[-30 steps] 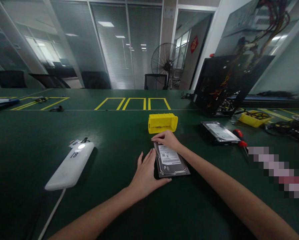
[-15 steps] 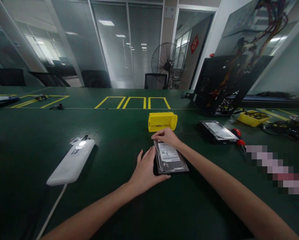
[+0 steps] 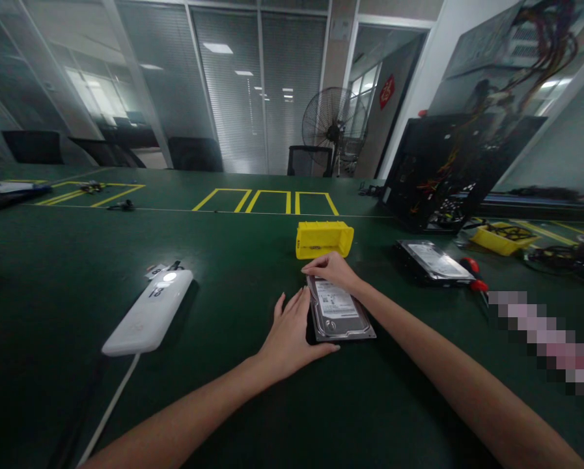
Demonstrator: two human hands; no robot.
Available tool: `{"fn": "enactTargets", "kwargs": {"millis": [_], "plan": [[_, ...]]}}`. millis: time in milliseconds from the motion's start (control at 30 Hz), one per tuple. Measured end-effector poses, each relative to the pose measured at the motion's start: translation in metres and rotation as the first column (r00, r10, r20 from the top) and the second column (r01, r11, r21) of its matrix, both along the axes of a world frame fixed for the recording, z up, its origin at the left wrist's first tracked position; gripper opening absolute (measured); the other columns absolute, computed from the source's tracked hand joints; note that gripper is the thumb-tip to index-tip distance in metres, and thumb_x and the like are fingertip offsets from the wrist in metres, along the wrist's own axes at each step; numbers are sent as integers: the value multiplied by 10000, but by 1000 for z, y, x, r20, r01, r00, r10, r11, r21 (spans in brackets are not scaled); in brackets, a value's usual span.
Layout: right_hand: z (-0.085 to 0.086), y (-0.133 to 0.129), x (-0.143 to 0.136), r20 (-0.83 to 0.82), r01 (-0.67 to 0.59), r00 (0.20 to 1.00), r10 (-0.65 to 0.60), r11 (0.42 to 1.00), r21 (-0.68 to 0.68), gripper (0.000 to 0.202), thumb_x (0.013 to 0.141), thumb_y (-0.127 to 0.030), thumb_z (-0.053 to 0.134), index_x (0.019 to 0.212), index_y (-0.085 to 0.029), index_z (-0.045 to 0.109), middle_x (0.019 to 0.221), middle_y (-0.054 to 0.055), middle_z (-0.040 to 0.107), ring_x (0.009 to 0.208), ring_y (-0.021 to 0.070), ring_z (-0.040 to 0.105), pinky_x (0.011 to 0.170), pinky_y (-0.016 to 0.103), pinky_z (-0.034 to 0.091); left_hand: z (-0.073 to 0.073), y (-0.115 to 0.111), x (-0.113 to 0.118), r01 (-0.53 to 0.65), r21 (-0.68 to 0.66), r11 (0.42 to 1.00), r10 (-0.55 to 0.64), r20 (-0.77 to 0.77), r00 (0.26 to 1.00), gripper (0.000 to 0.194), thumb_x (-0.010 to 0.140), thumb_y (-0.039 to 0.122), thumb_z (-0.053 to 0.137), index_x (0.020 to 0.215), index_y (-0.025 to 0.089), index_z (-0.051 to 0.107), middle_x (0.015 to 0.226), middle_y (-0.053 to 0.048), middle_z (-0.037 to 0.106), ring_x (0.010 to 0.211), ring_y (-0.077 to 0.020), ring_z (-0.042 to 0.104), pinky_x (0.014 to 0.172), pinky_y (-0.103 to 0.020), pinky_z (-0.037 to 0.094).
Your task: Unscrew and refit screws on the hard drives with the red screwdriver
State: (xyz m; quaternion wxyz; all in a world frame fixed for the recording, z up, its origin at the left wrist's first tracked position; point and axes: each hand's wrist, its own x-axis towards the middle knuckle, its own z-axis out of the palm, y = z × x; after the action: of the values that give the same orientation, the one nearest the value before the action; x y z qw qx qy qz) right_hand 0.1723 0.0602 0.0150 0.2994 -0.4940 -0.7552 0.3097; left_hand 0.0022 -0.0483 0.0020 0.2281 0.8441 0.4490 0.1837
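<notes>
A silver hard drive [image 3: 343,319] with a white label lies flat on the green tabletop in front of me. My left hand [image 3: 289,335] braces it, the fingers along its left side and the thumb stretched past its near edge. Over its far left corner, my right hand [image 3: 333,268] is closed in a pinch; whatever lies between its fingertips is too small or hidden to make out. Just beyond that hand, a yellow plastic bin [image 3: 323,240] is tipped on its side, its opening facing me.
A second hard drive [image 3: 435,262] lies to the right, beside red-and-black tool handles [image 3: 474,273]. Behind them stands an open computer case [image 3: 431,172] with loose cables. A white device marked 18 [image 3: 148,319] with a cord lies left. Another yellow bin [image 3: 501,240] holds cables.
The whole view has shifted slightly, so everything appears a little farther right. Both hands keep the same hold and place at the hard drive.
</notes>
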Motion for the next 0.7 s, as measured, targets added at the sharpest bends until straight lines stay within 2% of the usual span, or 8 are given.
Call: {"fn": "enactTargets", "kwargs": {"millis": [333,700], "plan": [[1,-3,1,8,-6,1000,6,1000,-15,290,774,-403,594,905,-176,720,879,48,707,802,186,647,725,297,479,0,0,0,3,22,1000,-3,-3,1000,1005,673,666,550,1420,167,99,1465,-123,254,1354,-285,190,1108,-526,66],[6,-8,1,-5,-9,1000,9,1000,-17,315,803,-408,561,913,-156,713,870,55,702,797,170,640,723,290,473,1,1,-1,5,0,1000,-5,19,1000,1027,653,688,552,1422,167,112,1460,-121,266,1350,-288,198,1102,-538,55]]}}
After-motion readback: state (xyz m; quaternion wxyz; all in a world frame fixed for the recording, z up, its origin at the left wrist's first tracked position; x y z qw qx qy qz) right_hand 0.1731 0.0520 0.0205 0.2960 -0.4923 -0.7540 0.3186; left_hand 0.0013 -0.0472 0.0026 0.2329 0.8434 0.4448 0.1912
